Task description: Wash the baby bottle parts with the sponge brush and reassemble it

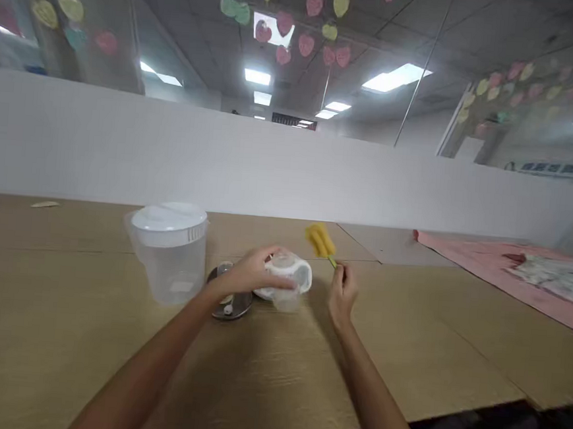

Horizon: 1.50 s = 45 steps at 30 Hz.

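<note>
My left hand [257, 272] is wrapped around a clear cup with a white rim [303, 277], tilted so that its mouth faces right. In my right hand [342, 294] is the thin green handle of a bottle brush [320, 239], whose yellow sponge head points up and left. The brush head and the cup are apart. Left of the cup, partly hidden by my left forearm, a round dark metal tray [239, 307] bears a small clear glass and a small white-tipped item. A white dish shows partly beneath my left hand.
A clear plastic pitcher with a white lid [170, 218] stands left of the tray. Pink cloth with a patterned piece [486, 257] lies at the far right. A flat pale item [45, 205] lies at the back left. A white partition [290, 168] rises behind the table.
</note>
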Available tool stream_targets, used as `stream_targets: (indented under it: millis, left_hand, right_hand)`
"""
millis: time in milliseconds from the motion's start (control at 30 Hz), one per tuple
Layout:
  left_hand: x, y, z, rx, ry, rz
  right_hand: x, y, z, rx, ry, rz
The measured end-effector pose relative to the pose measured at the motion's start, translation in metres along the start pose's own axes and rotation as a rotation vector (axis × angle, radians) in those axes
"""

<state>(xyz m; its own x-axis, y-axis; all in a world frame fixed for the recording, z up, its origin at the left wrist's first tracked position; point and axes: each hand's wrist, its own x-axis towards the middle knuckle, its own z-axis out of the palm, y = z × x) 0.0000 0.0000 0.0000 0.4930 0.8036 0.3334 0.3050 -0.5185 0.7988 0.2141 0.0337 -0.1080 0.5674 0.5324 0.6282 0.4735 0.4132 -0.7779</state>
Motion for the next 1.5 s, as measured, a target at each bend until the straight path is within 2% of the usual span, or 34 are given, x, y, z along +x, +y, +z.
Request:
stream_targets:
  millis: [100, 200, 367, 500, 567, 667, 800, 967, 1100, 1200, 1267, 1500]
  left_hand:
    - [0.011, -0.011, 0.006, -0.119, 0.189, -0.033]
    - [0.019, -0.023, 0.008, -0.162, 0.280, -0.015]
    - [0.023, -0.041, 0.010, -0.050, 0.255, 0.011]
    - [0.023, -0.045, 0.014, 0.074, 0.211, 0.052]
    - [0.022, -0.045, 0.014, 0.172, 0.217, 0.081]
    - [0.021, -0.044, 0.010, 0.356, 0.272, 0.105]
    - [0.020, -0.048, -0.001, 0.566, 0.312, 0.097]
    - [0.020, -0.052, -0.006, 0.870, 0.226, 0.185]
    - [0.020, -0.046, 0.013, 1.140, 0.112, 0.320]
    - [0.022, -0.043, 0.030, 1.227, 0.059, 0.409]
    - [0.023, -0.043, 0.034, 1.225, 0.047, 0.431]
    - [0.031, -0.053, 0.010, 1.271, 0.155, 0.374]
  right_hand:
    - [-0.003, 0.006, 0.000, -0.060, -0.052, 0.053]
    - [-0.003, 0.011, 0.002, -0.032, -0.161, 0.053]
    - [-0.004, 0.013, 0.010, 0.160, -0.411, 0.032]
    - [-0.004, 0.010, 0.014, 0.136, -0.520, 0.004]
    - [-0.002, 0.009, 0.012, 0.091, -0.488, -0.021]
    - [0.001, 0.009, 0.006, -0.008, -0.323, -0.098]
    - [0.004, 0.012, 0.000, -0.273, -0.139, -0.355]
    - [0.007, 0.015, 0.000, -0.510, 0.015, -0.728]
    - [-0.002, 0.009, 0.005, -0.573, 0.018, -0.915]
    - [-0.009, 0.003, 0.011, -0.577, -0.020, -0.960]
    - [-0.009, 0.003, 0.012, -0.583, -0.022, -0.951]
    - [0.008, 0.021, 0.001, -0.642, 0.018, -0.850]
